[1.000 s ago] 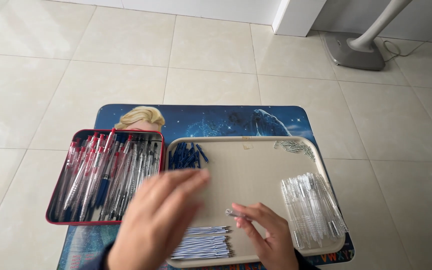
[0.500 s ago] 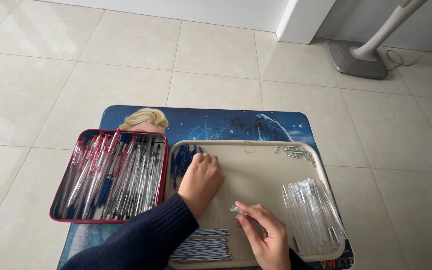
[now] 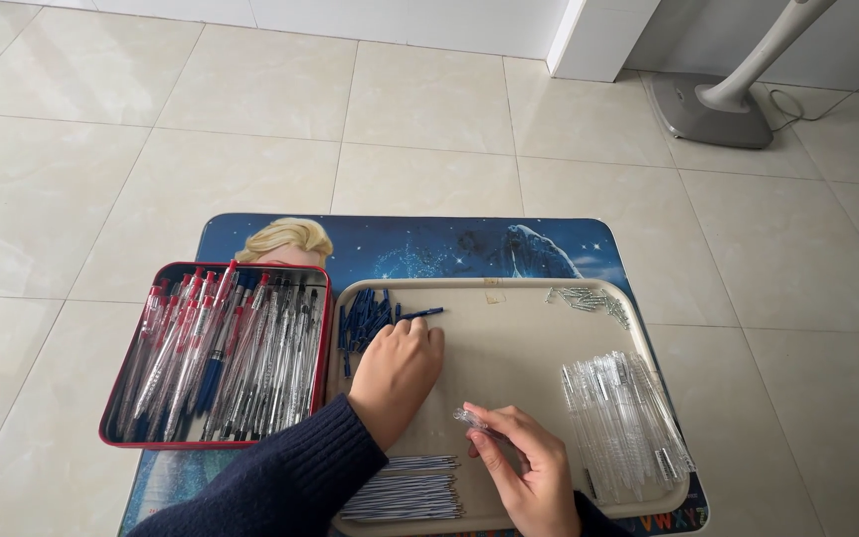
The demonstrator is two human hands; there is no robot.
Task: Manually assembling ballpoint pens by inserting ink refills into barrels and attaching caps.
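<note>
Change: the left hand (image 3: 397, 373) has moved from mid-tray to the far-left corner since a moment ago — it now rests fingers curled on the small blue caps (image 3: 362, 323); whether it pinches one I cannot tell
Right hand (image 3: 524, 472): fingers pressed together, pinching a clear pen barrel (image 3: 471, 420) over the near middle of the tray
Tray (image 3: 509, 348): beige plastic, smooth, rounded corners
Clear barrels (image 3: 623, 423): glossy heap, right side
Refills (image 3: 405, 492): thin rods, near edge
Springs (image 3: 589, 298): tiny metal coils, far corner
Red tin (image 3: 216, 368): finished pens — packed lengthwise
</note>
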